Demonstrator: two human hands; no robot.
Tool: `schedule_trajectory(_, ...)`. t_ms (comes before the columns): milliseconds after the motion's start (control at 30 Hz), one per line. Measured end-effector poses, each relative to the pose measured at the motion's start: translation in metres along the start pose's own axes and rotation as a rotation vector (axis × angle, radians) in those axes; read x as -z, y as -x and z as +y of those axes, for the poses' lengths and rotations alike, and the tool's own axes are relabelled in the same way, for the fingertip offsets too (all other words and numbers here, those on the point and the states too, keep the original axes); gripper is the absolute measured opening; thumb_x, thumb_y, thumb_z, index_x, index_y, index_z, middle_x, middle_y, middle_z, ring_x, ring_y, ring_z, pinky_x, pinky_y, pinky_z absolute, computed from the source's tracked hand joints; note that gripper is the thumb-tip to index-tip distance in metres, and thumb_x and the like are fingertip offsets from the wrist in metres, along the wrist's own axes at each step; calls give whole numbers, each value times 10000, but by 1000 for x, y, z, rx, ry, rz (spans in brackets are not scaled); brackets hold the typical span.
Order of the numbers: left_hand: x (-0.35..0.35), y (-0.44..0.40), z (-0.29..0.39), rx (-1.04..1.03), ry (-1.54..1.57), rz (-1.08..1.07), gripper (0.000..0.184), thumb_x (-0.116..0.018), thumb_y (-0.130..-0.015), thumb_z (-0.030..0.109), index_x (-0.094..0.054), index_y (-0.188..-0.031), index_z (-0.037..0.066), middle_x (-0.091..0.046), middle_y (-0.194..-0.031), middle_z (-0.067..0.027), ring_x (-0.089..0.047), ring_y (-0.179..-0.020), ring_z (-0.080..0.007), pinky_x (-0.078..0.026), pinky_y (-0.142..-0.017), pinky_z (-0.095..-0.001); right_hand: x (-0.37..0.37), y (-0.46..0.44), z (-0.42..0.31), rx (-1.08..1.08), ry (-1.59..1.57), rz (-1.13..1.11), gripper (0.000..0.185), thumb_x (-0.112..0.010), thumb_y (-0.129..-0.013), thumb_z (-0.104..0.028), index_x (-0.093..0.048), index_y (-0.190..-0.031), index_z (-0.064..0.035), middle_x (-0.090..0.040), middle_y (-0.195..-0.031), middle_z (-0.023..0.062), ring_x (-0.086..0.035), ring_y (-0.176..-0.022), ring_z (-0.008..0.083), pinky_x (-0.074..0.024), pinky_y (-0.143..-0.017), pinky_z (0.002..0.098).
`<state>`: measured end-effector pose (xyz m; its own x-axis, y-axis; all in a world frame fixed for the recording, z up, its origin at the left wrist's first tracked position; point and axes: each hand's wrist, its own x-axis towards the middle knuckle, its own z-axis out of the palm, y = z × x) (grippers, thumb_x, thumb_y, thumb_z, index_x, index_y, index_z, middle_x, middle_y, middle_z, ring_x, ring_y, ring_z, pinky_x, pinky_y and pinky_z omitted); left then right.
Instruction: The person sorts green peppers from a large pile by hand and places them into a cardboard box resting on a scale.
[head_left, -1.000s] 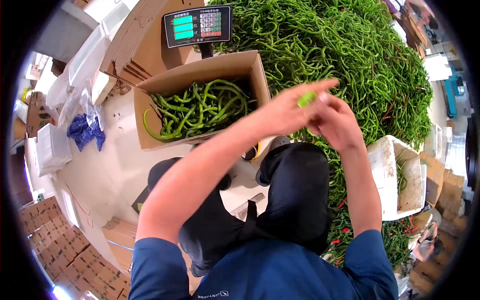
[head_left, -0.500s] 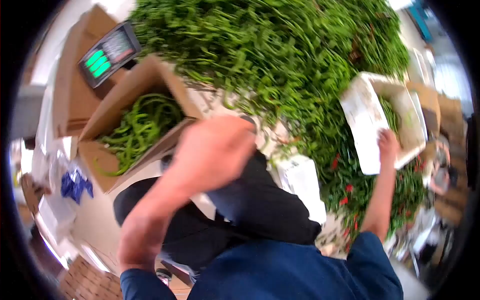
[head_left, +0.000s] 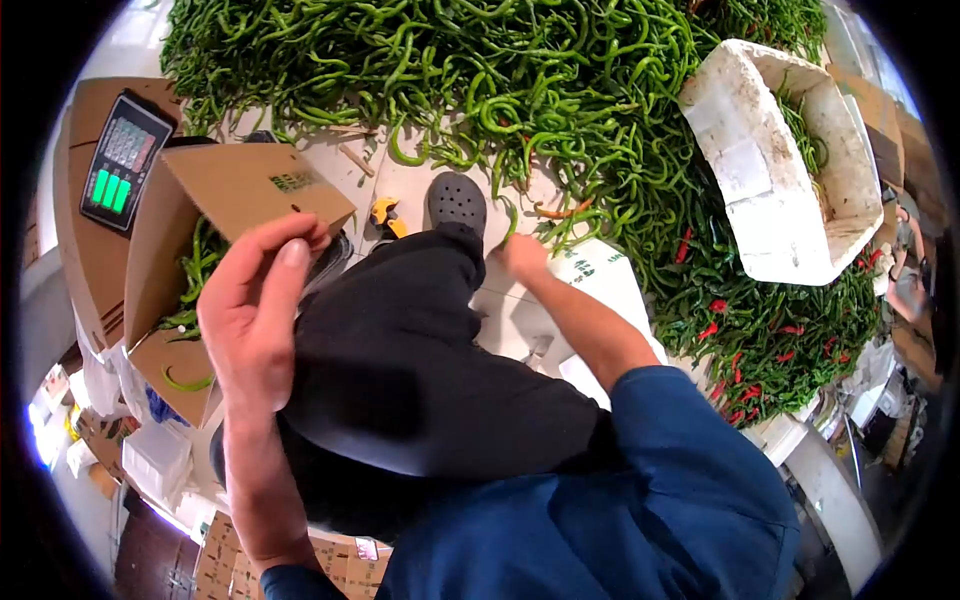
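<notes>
In front of the cardboard box flap (head_left: 285, 182) hangs my left hand (head_left: 250, 315), fingers loosely curved and nothing visible in them. That box holds green chili peppers (head_left: 200, 262). Lower and blurred, my right hand (head_left: 522, 260) reaches down beside my shoe (head_left: 457, 205), at the near edge of the pepper heap (head_left: 480, 75). A single green chili pepper (head_left: 511, 216) shows just beyond its fingertips. Whether the fingers touch or grip it is not clear. A white printed box or sheet (head_left: 600, 275) lies beside this hand.
A dirty white foam box (head_left: 765, 215) with some peppers stands on the heap at right. Red peppers (head_left: 718, 305) are mixed in below it. A scale display (head_left: 125, 160) stands at left. A yellow-and-black object (head_left: 387, 217) lies by the shoe.
My right hand has left the foam box's rim and moved left, down to the floor beside the heap. My left hand has moved left, towards the cardboard box. The view has shifted.
</notes>
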<state>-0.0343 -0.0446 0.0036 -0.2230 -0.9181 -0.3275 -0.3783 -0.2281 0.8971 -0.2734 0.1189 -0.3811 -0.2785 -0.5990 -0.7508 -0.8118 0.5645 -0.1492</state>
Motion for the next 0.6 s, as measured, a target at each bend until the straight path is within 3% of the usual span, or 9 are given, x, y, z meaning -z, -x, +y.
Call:
schedule_trajectory(133, -5, -10, 0, 74, 54, -42, 231, -547, -989, 62, -639, -1156, -68, -687, -1062, -109, -641, -1021, -162, -471, -961, -280, -11, 6, -8, 59, -15, 30, 214, -646, -750, -188, -737, -826, -10, -714, -956, 216, -700, -898, 388, -562, -789, 463)
schedule_trajectory(233, -11, -18, 7, 59, 33, -101, 241, -545, -990, 75, -638, -1157, -70, -687, -1061, -111, -641, -1024, -162, -470, -961, -284, 41, 42, -8, -5, -233, 116, 234, -614, -771, -170, -704, -880, 16, -691, -910, 254, -676, -866, 437, -542, -803, 494)
schedule_trajectory(333, -17, -21, 9, 44, 24, -154, 248, -542, -990, 86, -638, -1156, -73, -688, -1062, -109, -640, -1024, -160, -470, -961, -286, 83, 49, 46, 21, -383, 287, 247, -577, -783, -99, -677, -986, 0, -681, -876, 266, -663, -855, 452, -528, -806, 494)
schedule_trajectory(400, -20, -24, 12, 28, 15, -179, 249, -541, -990, 89, -639, -1152, -73, -688, -1062, -106, -641, -1023, -161, -471, -961, -289, 102, 21, 106, 83, -287, 403, 283, -576, -776, -53, -659, -1045, -16, -684, -862, 256, -663, -841, 445, -525, -783, 490)
schedule_trajectory(467, -26, -26, 17, 10, 0, -206, 249, -540, -989, 91, -640, -1147, -72, -688, -1059, -104, -642, -1022, -163, -472, -963, -292, 113, -5, 150, 30, -301, 289, 303, -584, -770, -39, -656, -1062, -7, -687, -877, 246, -663, -825, 438, -529, -778, 474)
schedule_trajectory(533, -28, -27, 17, 33, 10, -196, 246, -539, -988, 89, -642, -1142, -72, -688, -1058, -106, -642, -1020, -164, -475, -966, -297, 126, -12, 159, -228, -754, -98, 297, -586, -766, -37, -689, -1044, -17, -700, -910, 229, -673, -841, 415, -534, -794, 440)
schedule_trajectory(567, -28, -26, 17, 47, 17, -190, 245, -538, -987, 88, -643, -1139, -72, -688, -1057, -107, -643, -1019, -164, -476, -967, -299, 129, -12, 154, -255, -699, -108, 314, -564, -765, -22, -701, -1047, -36, -704, -933, 226, -683, -866, 398, -537, -794, 443)
schedule_trajectory(600, -28, -25, 17, 60, 20, -177, 245, -536, -987, 86, -643, -1140, -73, -687, -1057, -110, -643, -1019, -165, -478, -968, -301, 121, -13, 155, -127, -515, -23, 322, -561, -765, -21, -696, -1056, -41, -703, -932, 228, -684, -873, 395, -538, -796, 450)
